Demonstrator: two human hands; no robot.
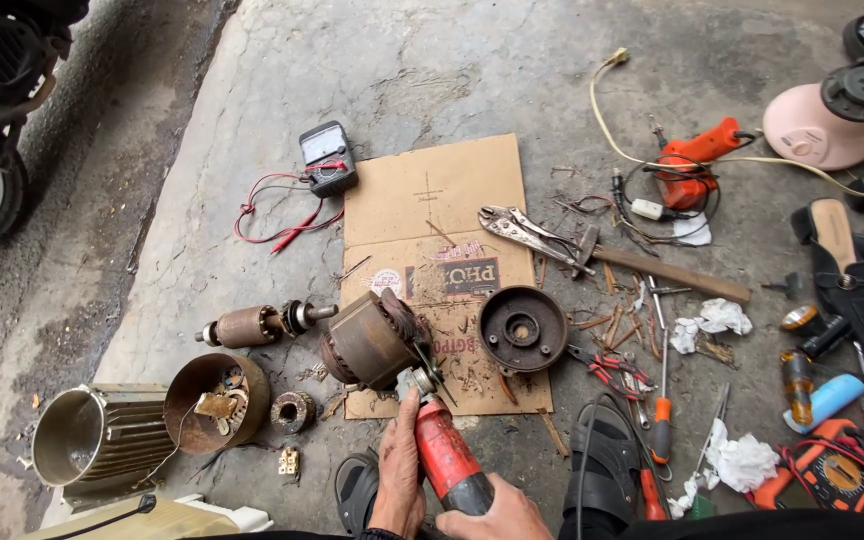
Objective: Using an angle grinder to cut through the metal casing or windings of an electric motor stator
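- The left hand [399,470] and right hand [497,518] wrap their fingers around a red angle grinder [446,452].
- Its head touches the rusty brown motor stator [374,340] lying on flat cardboard [432,190].

Two hands, left [399,470] and right [497,515], near centre. One red grinder [447,455], one stator [372,340], one rotor [252,325], one end bell [522,328] on one cardboard sheet [432,190]. One meter [327,157] far left, one hammer [652,265], one locking pliers [527,233], two sandals [852,265] [607,465] right.
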